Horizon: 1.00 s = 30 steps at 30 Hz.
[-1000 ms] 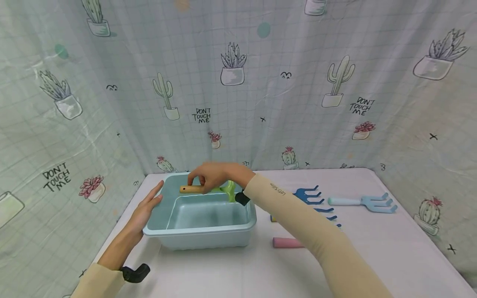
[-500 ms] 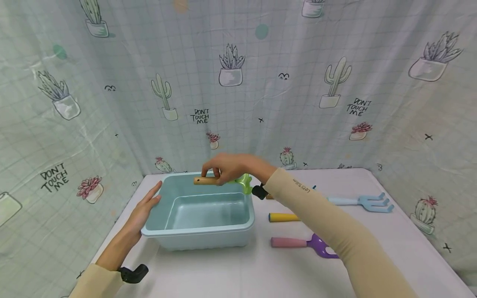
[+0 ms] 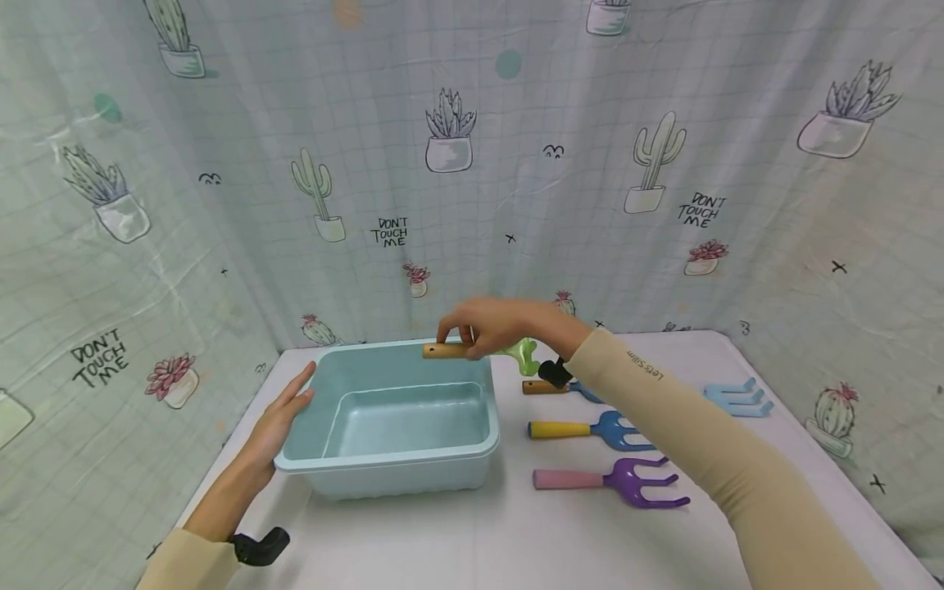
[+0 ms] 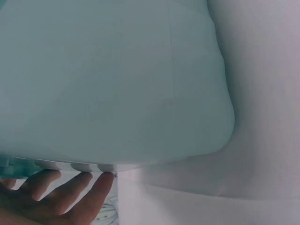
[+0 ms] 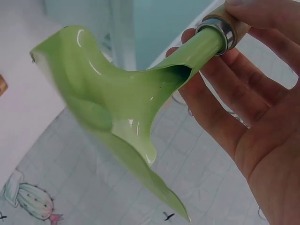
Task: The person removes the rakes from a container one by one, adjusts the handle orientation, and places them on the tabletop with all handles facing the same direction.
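Note:
My right hand (image 3: 494, 324) pinches the wooden handle (image 3: 445, 351) of a green garden hand tool, held up at the back right rim of a light blue plastic basin (image 3: 383, 460). Its green metal head (image 5: 108, 89) is broad and bent, with a silver collar at the handle, and points right, past the basin. Fairly straight fingers of my left hand (image 3: 276, 426) rest against the basin's left side; in the left wrist view its fingertips touch the rim edge. The basin stands on the white table and its visible inside holds nothing.
Right of the basin lie a purple hand fork (image 3: 634, 483) with a pink handle, a blue fork (image 3: 615, 430) with a yellow handle and a wooden-handled blue tool (image 3: 546, 387). Farther right is a light blue rake (image 3: 740, 399), partly behind my right sleeve. A printed curtain (image 3: 472, 213) encloses the table.
My right hand has carried the green tool from over the basin to the right, its head now beyond the right rim. The left hand stays at the basin. The view has shifted slightly.

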Available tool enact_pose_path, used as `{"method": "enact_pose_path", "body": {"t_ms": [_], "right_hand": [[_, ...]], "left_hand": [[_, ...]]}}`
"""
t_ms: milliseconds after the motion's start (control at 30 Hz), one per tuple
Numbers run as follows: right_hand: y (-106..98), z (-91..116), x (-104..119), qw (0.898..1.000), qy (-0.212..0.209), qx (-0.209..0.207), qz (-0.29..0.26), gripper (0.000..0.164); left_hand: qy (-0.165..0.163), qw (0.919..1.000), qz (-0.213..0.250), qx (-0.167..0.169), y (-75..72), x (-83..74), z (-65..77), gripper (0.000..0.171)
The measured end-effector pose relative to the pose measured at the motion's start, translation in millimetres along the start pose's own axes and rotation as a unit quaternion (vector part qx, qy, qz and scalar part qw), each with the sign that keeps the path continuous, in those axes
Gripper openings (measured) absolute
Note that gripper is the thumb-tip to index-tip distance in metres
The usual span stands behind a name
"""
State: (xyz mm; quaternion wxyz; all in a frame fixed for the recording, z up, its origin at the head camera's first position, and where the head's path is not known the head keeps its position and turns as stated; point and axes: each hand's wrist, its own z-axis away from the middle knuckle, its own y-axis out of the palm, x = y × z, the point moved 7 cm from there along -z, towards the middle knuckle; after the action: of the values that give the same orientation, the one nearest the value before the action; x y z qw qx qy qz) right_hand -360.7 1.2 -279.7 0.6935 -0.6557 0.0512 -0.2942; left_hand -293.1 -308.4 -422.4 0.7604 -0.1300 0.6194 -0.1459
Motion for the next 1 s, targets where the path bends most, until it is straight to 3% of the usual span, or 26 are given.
{"method": "enact_pose_path", "body": {"t_ms": [1000], "right_hand": [[19,89,-68,0.995,0.096,-0.023,-0.019,0.039]], "left_hand": [[0.008,0.9999,0.011,0.003,-0.1,0.0,-0.6,0.059]]}}
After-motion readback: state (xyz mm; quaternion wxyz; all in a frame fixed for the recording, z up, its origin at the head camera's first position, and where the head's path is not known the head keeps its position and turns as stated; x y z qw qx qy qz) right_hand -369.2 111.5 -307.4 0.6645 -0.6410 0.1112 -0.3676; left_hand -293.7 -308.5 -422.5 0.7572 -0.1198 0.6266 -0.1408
